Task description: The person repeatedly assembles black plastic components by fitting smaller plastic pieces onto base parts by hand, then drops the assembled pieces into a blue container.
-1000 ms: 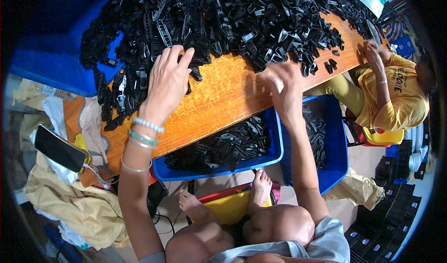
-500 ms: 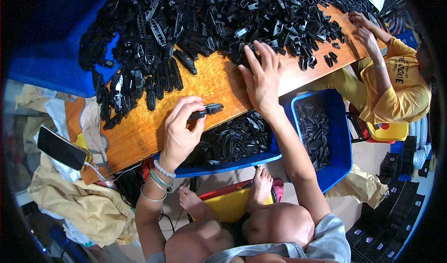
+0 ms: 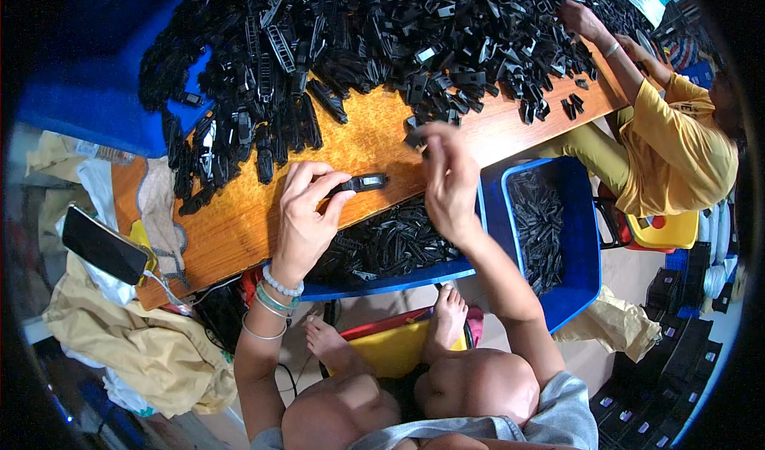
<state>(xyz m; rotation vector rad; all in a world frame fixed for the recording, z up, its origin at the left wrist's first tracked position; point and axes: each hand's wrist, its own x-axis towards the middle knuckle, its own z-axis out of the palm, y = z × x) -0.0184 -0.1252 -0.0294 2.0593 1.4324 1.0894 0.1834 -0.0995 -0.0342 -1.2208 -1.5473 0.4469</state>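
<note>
Over the wooden table (image 3: 231, 235), my left hand (image 3: 307, 215) pinches one end of a long black plastic part (image 3: 366, 182) between thumb and fingers. The part lies level and points to the right, with a pale patch on its upper face. To its right, my right hand (image 3: 453, 187) is closed at the fingertips on a small dark plastic piece (image 3: 414, 137), somewhat blurred by motion. The two pieces are apart. Just beyond both hands spreads a big heap of black plastic parts (image 3: 351, 28).
Below the table edge sit a blue bin (image 3: 398, 280) and a second blue bin (image 3: 586, 279), both holding black parts. A phone (image 3: 103, 244) stands at the left by crumpled tan cloth (image 3: 135, 338). Another person in a yellow shirt (image 3: 677, 155) reaches into the heap at right.
My right hand has drawn back from the heap toward me, now with a small piece in its fingers. My left hand keeps the long part. The other person's arm has reached farther into the heap.
</note>
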